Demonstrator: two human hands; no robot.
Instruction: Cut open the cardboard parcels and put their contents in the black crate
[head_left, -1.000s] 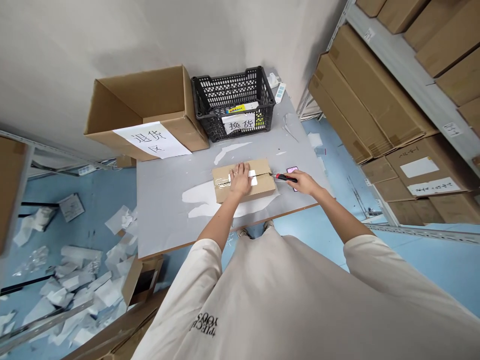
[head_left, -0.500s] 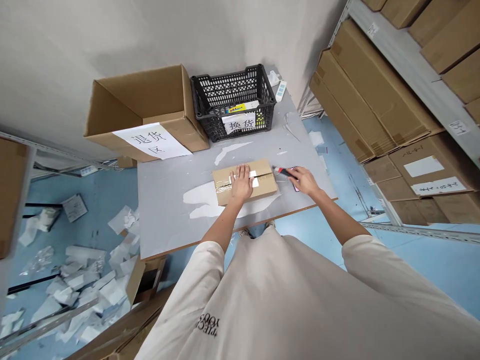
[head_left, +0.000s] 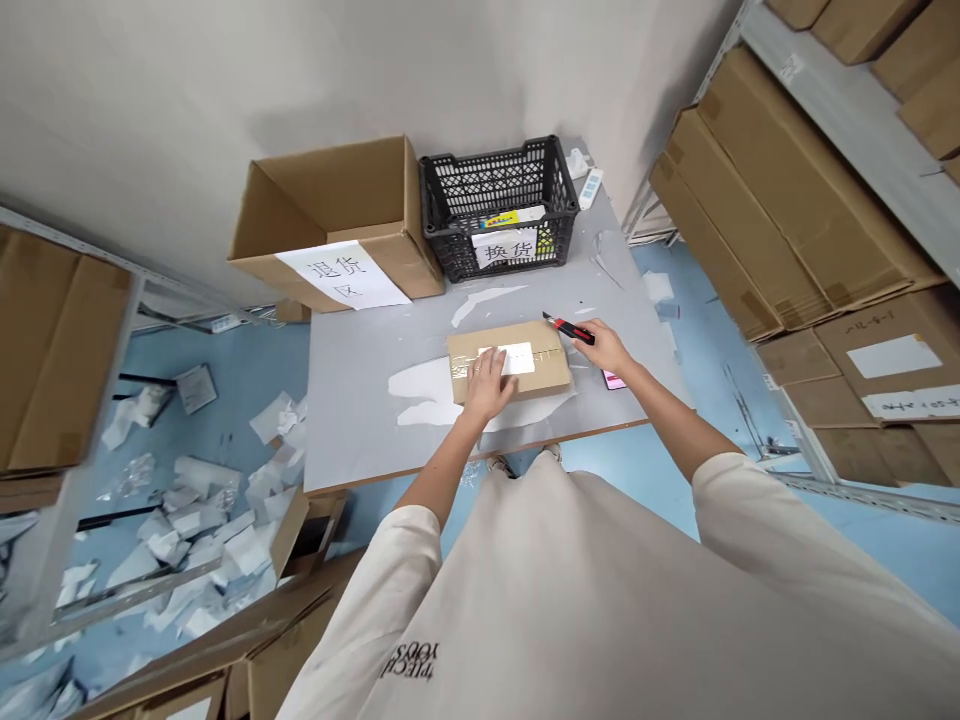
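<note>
Cardboard parcel (head_left: pixel 510 362) sits on the grey table (head_left: pixel 360 440), left hand (head_left: pixel 487 385) pressing it with fingers flat and spread, right hand (head_left: pixel 604 350) closed round a red box cutter (head_left: pixel 570 330) just beside it

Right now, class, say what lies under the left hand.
The left hand rests on a cardboard box, partly over its white label; whatever lies beneath the palm is covered.
</note>
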